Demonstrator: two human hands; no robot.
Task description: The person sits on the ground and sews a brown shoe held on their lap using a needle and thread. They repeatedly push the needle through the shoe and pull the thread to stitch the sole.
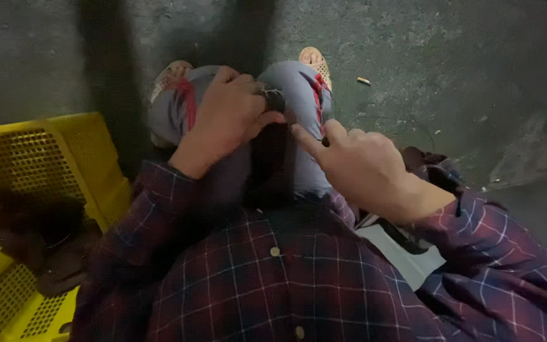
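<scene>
Both hands point(286, 136) pinch small dark piece point(275, 99), axis unclear.

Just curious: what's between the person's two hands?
In the head view, a dark gap between the knees separates the left hand and right hand, with a small dark object at the left fingertips.

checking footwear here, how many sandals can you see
2: one sandal beyond the left knee, the other sandal beyond the right knee. Both are mostly hidden by the knees.

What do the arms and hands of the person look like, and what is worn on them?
Both arms wear long sleeves of dark red and navy plaid cloth with thin pale lines. The left hand and the right hand are bare, with no gloves, rings or watch visible.
</scene>
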